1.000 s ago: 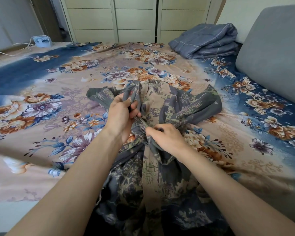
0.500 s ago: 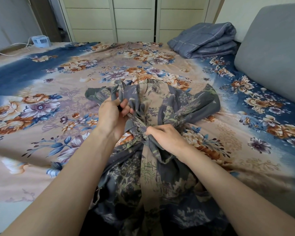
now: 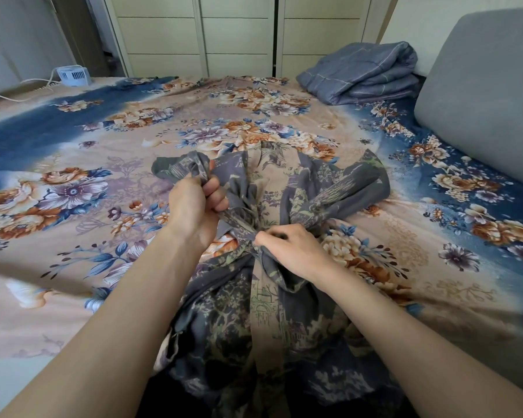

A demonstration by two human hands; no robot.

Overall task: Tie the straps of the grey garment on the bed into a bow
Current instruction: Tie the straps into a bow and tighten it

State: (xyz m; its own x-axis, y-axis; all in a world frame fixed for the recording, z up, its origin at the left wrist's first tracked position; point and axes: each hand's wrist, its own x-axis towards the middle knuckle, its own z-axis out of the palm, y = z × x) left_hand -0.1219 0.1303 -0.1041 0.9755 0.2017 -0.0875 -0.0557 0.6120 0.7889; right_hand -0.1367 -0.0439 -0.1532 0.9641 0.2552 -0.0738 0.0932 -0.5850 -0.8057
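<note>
Floral bedding (image 3: 73,236) is spread beneath everything. One strap (image 3: 191,168) is gripped in the closed left hand (image 3: 194,206), and the knot (image 3: 251,233) is pinched by the right hand (image 3: 290,251). Around them, the grey garment (image 3: 254,312) is laid mid-bed.

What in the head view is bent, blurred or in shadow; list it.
Head view: wide-angle lens bows the wardrobe lines and the bed edges; soft daylight, no glare; bottom centre of the garment falls into dark shadow; left hand and right hand are sharp, the near forearms slightly soft.
</note>
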